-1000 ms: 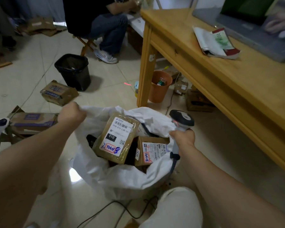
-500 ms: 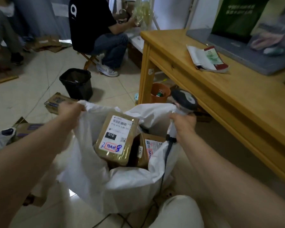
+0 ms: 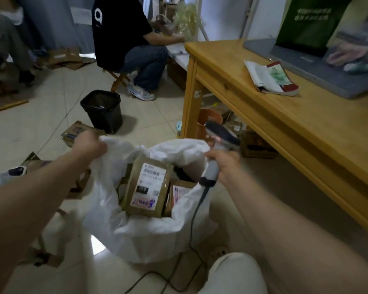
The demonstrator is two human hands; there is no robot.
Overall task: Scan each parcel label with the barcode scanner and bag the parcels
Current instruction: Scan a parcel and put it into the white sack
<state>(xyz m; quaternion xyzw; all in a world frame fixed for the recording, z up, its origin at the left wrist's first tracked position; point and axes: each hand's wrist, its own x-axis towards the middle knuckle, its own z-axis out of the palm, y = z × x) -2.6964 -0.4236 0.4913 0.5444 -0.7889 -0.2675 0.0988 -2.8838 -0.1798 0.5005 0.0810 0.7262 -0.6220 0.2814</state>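
You've lifted the bag (image 3: 149,234) higher. Left hand (image 3: 89,143) grips its rim; right hand (image 3: 225,164) clasps scanner (image 3: 219,136) and rim, keeping parcels (image 3: 147,187) between your grips.

We've got a white bag (image 3: 149,234), and in it a brown parcel (image 3: 146,188) with a white label (image 3: 148,186) carrying black barcode stripes, a black block and blue and red scribble. Beside it, another brown parcel (image 3: 180,193), its label white with red marks. The scanner (image 3: 218,145) is grey with a black head and a red glow, black cable (image 3: 194,211) trailing. We see a honey-yellow wooden table (image 3: 274,124), a black bin (image 3: 102,110), an orange pot (image 3: 207,122) and pale cream floor tiles (image 3: 40,124).
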